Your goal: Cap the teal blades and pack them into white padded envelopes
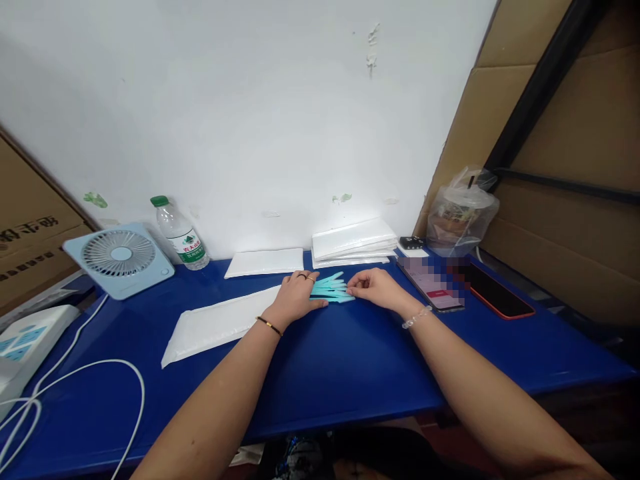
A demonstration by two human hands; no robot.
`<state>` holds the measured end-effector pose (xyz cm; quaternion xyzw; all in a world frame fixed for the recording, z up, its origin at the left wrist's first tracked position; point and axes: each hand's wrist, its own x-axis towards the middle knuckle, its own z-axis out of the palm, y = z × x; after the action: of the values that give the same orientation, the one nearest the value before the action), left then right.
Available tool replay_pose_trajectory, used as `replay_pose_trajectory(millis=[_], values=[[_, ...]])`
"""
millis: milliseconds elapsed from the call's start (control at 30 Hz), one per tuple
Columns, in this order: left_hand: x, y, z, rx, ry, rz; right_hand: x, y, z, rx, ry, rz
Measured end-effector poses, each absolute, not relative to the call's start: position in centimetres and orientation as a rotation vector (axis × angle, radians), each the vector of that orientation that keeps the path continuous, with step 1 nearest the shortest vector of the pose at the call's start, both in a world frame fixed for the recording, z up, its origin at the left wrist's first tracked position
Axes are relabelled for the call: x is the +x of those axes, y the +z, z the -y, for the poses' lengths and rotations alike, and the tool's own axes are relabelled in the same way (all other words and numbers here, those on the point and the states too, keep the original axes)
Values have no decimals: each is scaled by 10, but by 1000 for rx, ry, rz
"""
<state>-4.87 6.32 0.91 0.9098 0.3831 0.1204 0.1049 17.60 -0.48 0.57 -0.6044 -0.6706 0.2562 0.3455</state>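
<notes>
Turquoise strips [334, 287] lie fanned on the counter [345, 373]; my left fingers [303, 279], spread, cover their left ends; my right fingers [357, 283] pinch at their right ends

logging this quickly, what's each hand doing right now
Left hand: open, over the left end of the teal strips.
Right hand: curled at their right end; whether gripping can't be told.
</notes>
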Motion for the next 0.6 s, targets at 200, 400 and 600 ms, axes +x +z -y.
replay_pose_trajectory(millis=[200,400,600], values=[[-26,9,-62,2589,298,-1093,185,4,3,-1537,395,1732],[-2,9,-62,2554,191,-1150,188,9,6,-1532,427,1682],[-4,6,-62,2519,288,-1247,198,20,9,-1490,604,1452]])
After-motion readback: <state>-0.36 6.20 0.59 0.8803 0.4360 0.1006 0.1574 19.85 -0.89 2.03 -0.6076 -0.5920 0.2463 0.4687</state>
